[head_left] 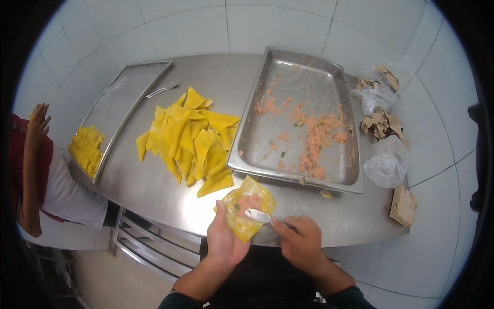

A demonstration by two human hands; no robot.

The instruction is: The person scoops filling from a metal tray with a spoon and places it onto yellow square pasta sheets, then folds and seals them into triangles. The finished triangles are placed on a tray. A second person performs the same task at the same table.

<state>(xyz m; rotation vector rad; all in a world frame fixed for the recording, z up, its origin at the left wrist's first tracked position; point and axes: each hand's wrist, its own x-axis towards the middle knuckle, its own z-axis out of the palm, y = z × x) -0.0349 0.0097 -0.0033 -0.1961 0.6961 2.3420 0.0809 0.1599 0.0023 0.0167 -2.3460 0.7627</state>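
Observation:
A yellow square wonton wrapper (pixel 240 225) rests across the fingers of my left hand (pixel 226 242), with the thumb along its left edge. A dab of pink filling (pixel 249 203) with green bits lies on the wrapper. My right hand (pixel 302 241) is closed around the handle of a metal spoon (pixel 257 215), whose rounded end touches the wrapper beside the filling. Just beyond my hands sits a loose pile of yellow wrappers (pixel 188 136). To its right stands a deep steel pan (pixel 355 159), with pink filling (pixel 314 141) spread thinly over its bottom.
At the far left a metal tray (pixel 121 98) carries folded yellow dumplings (pixel 86 149); a co-worker's hand (pixel 37 123) is raised beside it. Forks (pixel 162 90) lie near the tray. Plastic bags (pixel 386 162), torn brown paper (pixel 382 124) and a small carton (pixel 403 206) line the steel table's right edge.

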